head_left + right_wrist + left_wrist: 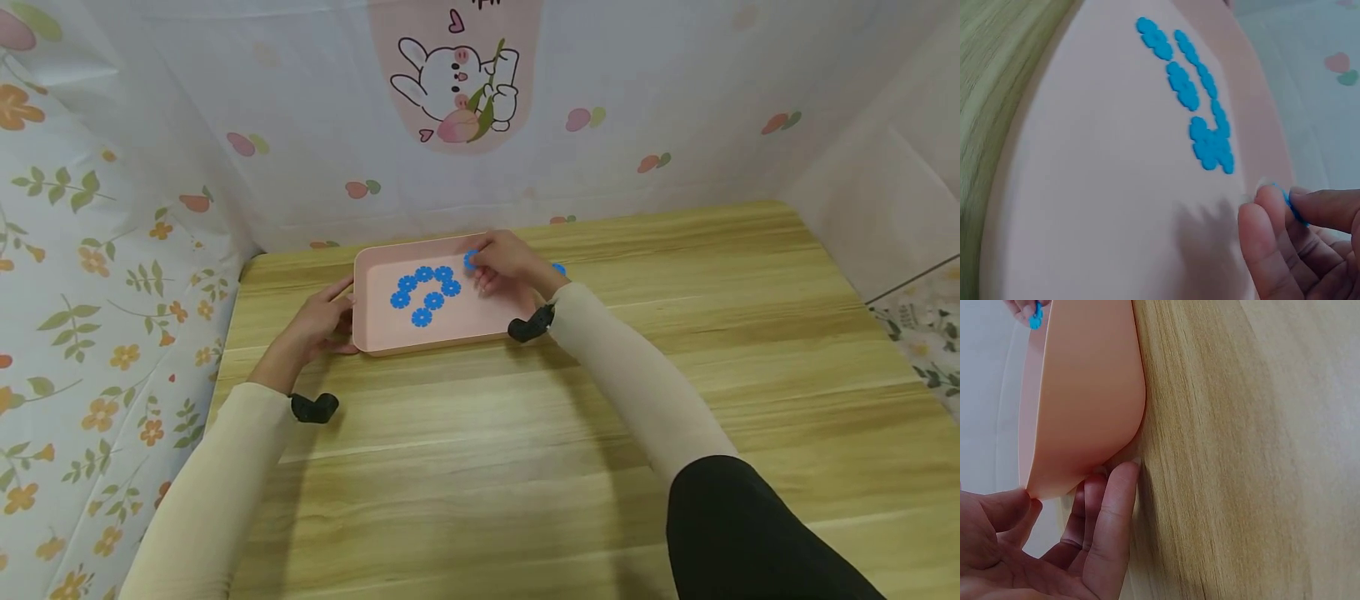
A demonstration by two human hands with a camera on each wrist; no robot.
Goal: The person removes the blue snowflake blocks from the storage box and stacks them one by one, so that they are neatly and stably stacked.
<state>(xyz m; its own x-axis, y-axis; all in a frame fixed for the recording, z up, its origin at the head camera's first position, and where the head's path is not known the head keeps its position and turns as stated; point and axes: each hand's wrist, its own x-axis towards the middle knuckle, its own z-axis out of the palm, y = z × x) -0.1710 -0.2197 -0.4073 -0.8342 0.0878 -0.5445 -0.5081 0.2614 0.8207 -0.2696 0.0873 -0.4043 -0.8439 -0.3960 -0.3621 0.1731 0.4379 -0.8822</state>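
Observation:
A shallow pink tray (480, 325) lies on the table. In it, several blue snowflake discs (422, 317) form a curved, hook-like row. My left hand (318, 323) holds the tray's left end; the left wrist view shows fingertips (1124, 478) at the base and others at the rim. Over the tray's far right part, my right hand (506, 257) pinches one more blue disc (471, 260) between thumb and fingers. That disc appears nearly edge-on in the right wrist view, above the tray floor and off the end of the row.
Another blue disc (558, 268) is partly visible behind the right wrist, beyond the tray's right end. The wooden table (465, 467) meets a printed cloth backdrop (300, 208) close behind the tray. A flowered cloth (90, 333) hangs at the left.

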